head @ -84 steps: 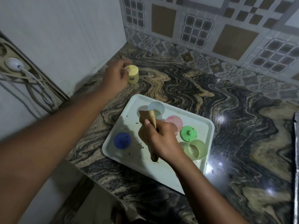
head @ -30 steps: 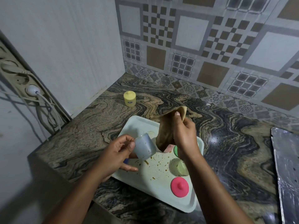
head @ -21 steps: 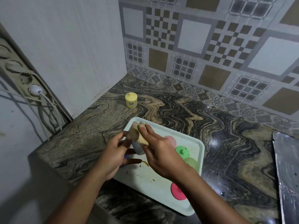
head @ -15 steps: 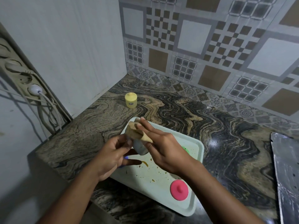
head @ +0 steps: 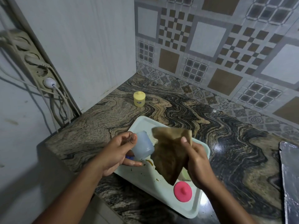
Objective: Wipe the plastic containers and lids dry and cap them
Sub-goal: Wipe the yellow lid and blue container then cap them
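Cloth — pinched in our right hand — hangs over the tray beside the tilted container our left hand grips.

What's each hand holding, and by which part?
The left hand grips the blue container round its side; the right hand pinches the cloth near its top edge, the rest hanging.

pale blue container tilted above tray, yellow capped container upright
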